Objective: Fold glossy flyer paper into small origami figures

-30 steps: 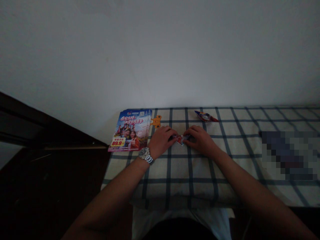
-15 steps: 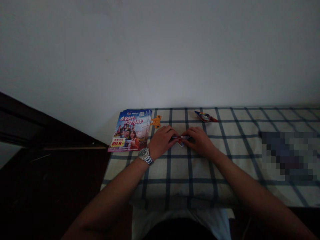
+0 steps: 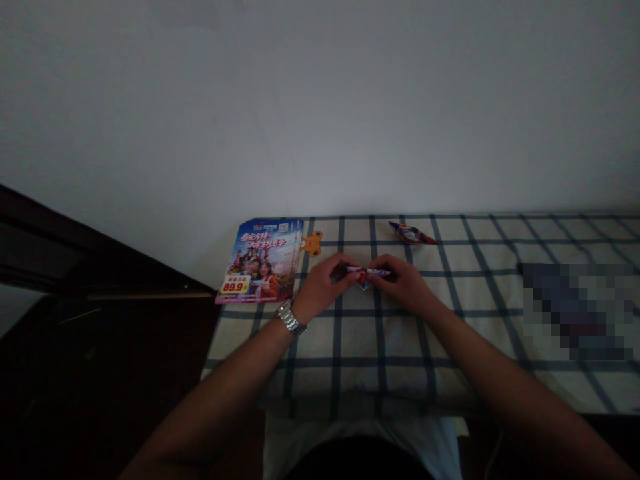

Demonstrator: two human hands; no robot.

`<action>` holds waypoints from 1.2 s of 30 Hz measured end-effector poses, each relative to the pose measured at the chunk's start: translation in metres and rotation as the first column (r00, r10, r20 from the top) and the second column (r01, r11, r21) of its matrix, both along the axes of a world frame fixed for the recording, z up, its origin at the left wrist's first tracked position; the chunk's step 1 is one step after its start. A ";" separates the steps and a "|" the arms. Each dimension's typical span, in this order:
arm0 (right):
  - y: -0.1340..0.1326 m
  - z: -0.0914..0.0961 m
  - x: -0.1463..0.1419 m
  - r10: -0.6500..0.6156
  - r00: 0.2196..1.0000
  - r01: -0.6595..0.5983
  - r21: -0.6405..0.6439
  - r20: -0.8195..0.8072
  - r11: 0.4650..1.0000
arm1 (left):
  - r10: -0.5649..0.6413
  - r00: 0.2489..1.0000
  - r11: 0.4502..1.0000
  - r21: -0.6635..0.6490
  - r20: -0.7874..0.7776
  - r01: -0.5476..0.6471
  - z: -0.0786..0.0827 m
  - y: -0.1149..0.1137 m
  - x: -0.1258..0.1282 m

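Observation:
A small folded paper, printed in red, white and blue, is pinched between my two hands above the checked cloth. My left hand, with a metal watch on its wrist, grips the left end between thumb and fingers. On the other end, my right hand is closed the same way. Part of the paper is hidden behind the fingers. Beyond my right hand lies another folded paper piece, pointed at both ends and shaped like a little boat.
Left of my hands sits a stack of printed flyers, with an orange bear-shaped figure at its right edge. The checked cloth covers the table up to a pale wall. A blurred-out dark item lies at the right.
More of the folded paper shows between my hands, its long upper edge now visible. My left wrist has turned, and the fingers of both hands have shifted their hold.

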State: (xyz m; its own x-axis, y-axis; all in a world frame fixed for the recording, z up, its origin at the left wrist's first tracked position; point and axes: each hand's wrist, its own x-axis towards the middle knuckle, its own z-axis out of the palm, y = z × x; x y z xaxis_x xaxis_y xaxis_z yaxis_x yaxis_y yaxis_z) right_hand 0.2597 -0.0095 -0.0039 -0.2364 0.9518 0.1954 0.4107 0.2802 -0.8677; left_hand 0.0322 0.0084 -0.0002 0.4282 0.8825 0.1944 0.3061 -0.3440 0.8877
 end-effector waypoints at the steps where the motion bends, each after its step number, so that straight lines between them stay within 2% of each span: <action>1: 0.000 0.000 0.000 -0.001 1.000 0.001 -0.003 -0.007 1.000 | 0.004 1.000 1.000 -0.019 0.022 -0.004 0.000 0.000 0.000; 10: -0.001 0.003 -0.002 0.033 0.998 -0.035 -0.041 -0.052 0.999 | 0.005 1.000 0.999 -0.035 -0.001 -0.005 0.002 0.000 0.000; 18: 0.000 -0.002 0.000 0.049 0.998 -0.046 -0.079 0.026 0.996 | -0.014 0.999 0.999 -0.032 -0.032 0.013 0.001 -0.002 0.003; 27: -0.001 -0.001 0.000 0.068 0.998 -0.068 -0.113 -0.008 0.991 | -0.025 1.000 0.999 -0.041 -0.007 0.025 0.001 -0.002 0.001; 36: -0.002 0.003 -0.002 0.038 0.999 -0.036 -0.074 0.036 0.997 | -0.020 1.000 0.999 -0.038 0.006 0.021 -0.001 -0.001 0.002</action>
